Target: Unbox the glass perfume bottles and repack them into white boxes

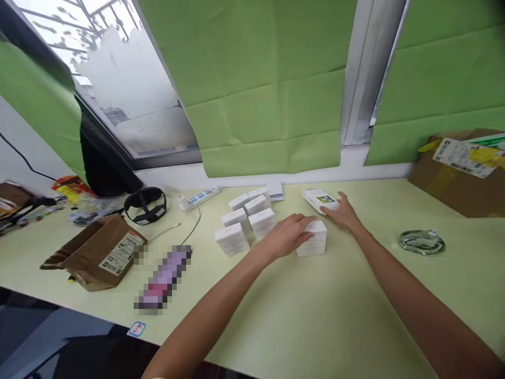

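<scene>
My left hand (290, 234) lies over the upper left of a small white box (315, 245), its fingers wrapped onto the top and front. Behind that box, a flatter white box (321, 199) with a green picture on it is held at its right end by my right hand (345, 213), thumb at the near edge and fingers on the far side. Left of my left hand, several similar white boxes (262, 223) stand close together in two rows on the pale table (315, 316). Fine print shows on their faces but is too small to read.
An open brown carton (98, 252), a blurred purple object (165, 279), a black headset (145, 205) and a power strip (203, 197) occupy the left side. At right are a coiled cable (422, 242) and a larger carton (453, 184). Green sheets (272, 89) hang over the window.
</scene>
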Demonstrator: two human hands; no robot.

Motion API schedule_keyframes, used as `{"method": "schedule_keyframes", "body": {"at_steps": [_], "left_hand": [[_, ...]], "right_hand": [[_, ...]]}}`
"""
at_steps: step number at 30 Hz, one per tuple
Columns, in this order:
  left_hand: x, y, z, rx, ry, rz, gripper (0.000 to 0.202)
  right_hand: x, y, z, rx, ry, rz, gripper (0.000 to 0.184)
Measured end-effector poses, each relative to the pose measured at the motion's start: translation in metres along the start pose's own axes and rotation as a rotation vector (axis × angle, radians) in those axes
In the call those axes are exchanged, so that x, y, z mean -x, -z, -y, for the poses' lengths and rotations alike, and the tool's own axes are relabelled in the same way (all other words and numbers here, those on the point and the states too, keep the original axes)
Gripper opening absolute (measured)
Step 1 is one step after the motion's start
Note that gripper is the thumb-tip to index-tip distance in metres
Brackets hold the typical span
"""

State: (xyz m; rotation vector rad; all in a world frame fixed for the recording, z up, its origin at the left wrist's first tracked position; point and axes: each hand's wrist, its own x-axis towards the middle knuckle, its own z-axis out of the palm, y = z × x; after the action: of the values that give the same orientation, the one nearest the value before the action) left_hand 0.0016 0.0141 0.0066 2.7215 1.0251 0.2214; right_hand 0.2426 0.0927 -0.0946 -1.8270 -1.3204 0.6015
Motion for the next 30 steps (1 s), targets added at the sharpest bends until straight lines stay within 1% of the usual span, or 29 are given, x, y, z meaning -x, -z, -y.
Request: {"method": "schedule_keyframes", "body": {"at_steps": [2,3,5,7,9,11,13,16,19,21,23,25,26,27,28,29,30], "left_hand": [[-0.007,0.002,0.007,-0.011,0.004,-0.02,0.045],[-0.011,0.004,0.011,-0.023,0.011,-0.03,0.044],[-0.023,0.009,0.017,-0.072,0.051,-0.044,0.042],[-0.039,0.015,0.021,-0.15,0.122,-0.052,0.042],[-0.057,0.019,0.024,-0.212,0.186,-0.058,0.041],[-0.074,0.02,0.027,-0.235,0.221,-0.063,0.039],[-0.087,0.017,0.03,-0.241,0.24,-0.062,0.038],[-0.099,0.011,0.037,-0.246,0.261,-0.051,0.036],[-0.105,0.008,0.042,-0.242,0.264,-0.052,0.033],[-0.103,0.009,0.04,-0.234,0.252,-0.074,0.034],[-0.095,0.009,0.032,-0.22,0.215,-0.115,0.038],[-0.077,0.006,0.017,-0.129,0.11,-0.187,0.041],[-0.064,0.003,0.009,-0.001,0.003,-0.247,0.043],[-0.05,-0.001,0.001,0.136,-0.1,-0.264,0.043],[-0.035,-0.005,-0.007,0.232,-0.167,-0.229,0.043],[-0.021,-0.009,-0.013,0.282,-0.191,-0.149,0.045],[-0.008,-0.011,-0.018,0.307,-0.174,-0.087,0.046]], "right_hand": [[0.017,0.021,-0.01,-0.148,-0.088,0.034,0.097],[0.028,0.031,-0.014,-0.232,-0.12,0.06,0.091],[0.054,0.051,-0.019,-0.369,-0.135,0.116,0.074],[0.082,0.065,-0.02,-0.528,-0.136,0.202,0.06],[0.108,0.075,-0.021,-0.773,-0.171,0.32,0.051],[0.129,0.08,-0.023,-1.033,-0.236,0.418,0.044],[0.142,0.081,-0.028,-1.173,-0.299,0.458,0.039],[0.152,0.079,-0.036,-1.22,-0.342,0.476,0.038],[0.154,0.078,-0.04,-1.201,-0.32,0.505,0.038],[0.154,0.078,-0.04,-1.169,-0.296,0.528,0.038],[0.155,0.077,-0.04,-1.118,-0.278,0.552,0.038],[0.155,0.075,-0.04,-1.037,-0.255,0.575,0.038],[0.156,0.074,-0.041,-0.987,-0.24,0.585,0.039],[0.156,0.074,-0.041,-0.933,-0.223,0.593,0.041],[0.157,0.073,-0.042,-0.877,-0.205,0.599,0.043],[0.158,0.073,-0.042,-0.817,-0.19,0.604,0.045],[0.159,0.073,-0.041,-0.754,-0.179,0.604,0.046]]}}
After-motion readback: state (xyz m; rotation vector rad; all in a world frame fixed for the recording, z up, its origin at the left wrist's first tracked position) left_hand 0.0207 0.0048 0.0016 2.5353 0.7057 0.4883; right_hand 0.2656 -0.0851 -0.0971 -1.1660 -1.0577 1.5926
